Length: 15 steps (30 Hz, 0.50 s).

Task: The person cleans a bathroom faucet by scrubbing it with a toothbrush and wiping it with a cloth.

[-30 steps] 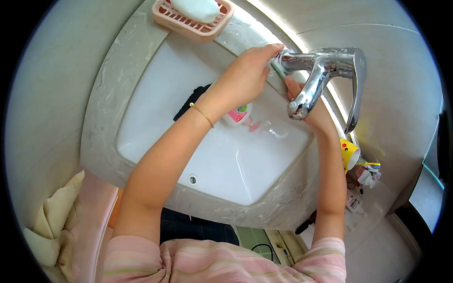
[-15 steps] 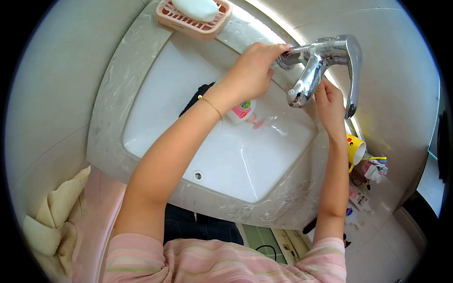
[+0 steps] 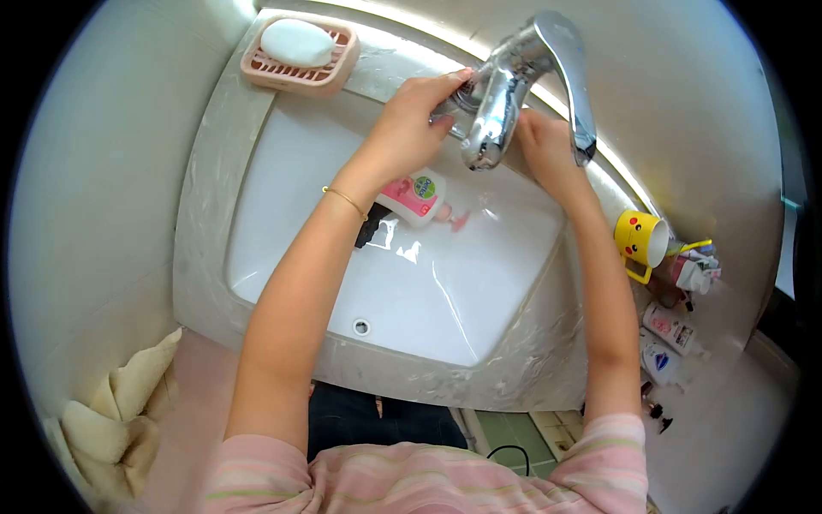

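Observation:
The chrome faucet (image 3: 501, 107) stands at the sink's back edge. My left hand (image 3: 409, 128) is at its base, index finger along the back and thumb in front. On the other side my right hand (image 3: 550, 154) has its fingers curled in against the faucet, and its fingertips are partly hidden by the spout. Below my left hand a white and pink pump bottle (image 3: 419, 197) lies on its side in the white sink (image 3: 300, 206). A black cloth-like thing (image 3: 370, 228) sits next to the bottle, mostly covered by my left wrist.
A pink soap dish (image 3: 300, 84) with a white bar of soap (image 3: 297, 43) rests on the back left corner of the grey marbled counter (image 3: 214, 197). At right stand a yellow cup (image 3: 632, 238) and several bottles. A cream towel (image 3: 128, 385) hangs at lower left.
The view has shifted, so the faucet and both hands appear further left and the soap dish lower. Both hands stay at the faucet's base. More of the pump bottle's label now shows.

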Each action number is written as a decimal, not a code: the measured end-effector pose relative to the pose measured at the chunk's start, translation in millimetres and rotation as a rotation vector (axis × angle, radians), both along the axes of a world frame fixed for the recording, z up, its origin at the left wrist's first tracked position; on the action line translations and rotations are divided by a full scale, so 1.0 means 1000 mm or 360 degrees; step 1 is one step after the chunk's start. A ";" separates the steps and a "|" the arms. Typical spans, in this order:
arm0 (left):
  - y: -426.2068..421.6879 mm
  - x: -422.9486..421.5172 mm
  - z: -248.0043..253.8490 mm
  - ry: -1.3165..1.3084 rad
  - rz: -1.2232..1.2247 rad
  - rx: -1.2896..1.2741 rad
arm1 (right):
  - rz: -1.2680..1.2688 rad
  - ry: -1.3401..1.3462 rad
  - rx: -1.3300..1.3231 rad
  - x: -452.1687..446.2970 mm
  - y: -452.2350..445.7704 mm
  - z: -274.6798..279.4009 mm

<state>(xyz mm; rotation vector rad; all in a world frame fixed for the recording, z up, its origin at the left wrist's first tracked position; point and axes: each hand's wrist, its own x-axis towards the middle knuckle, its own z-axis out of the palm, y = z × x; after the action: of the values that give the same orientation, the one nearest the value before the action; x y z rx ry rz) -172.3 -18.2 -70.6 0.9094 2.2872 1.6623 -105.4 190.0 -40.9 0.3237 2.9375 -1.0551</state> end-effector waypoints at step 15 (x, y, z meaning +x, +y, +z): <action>-0.002 -0.002 0.014 -0.0204 -0.0085 -0.0394 | 0.0360 -0.0217 0.0597 -0.013 0.000 0.015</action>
<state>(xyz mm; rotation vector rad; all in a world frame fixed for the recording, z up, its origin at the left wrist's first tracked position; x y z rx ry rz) -174.3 -20.5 -56.1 0.7780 2.2944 1.3363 -118.6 189.6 -26.4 0.0558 2.9417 -0.4365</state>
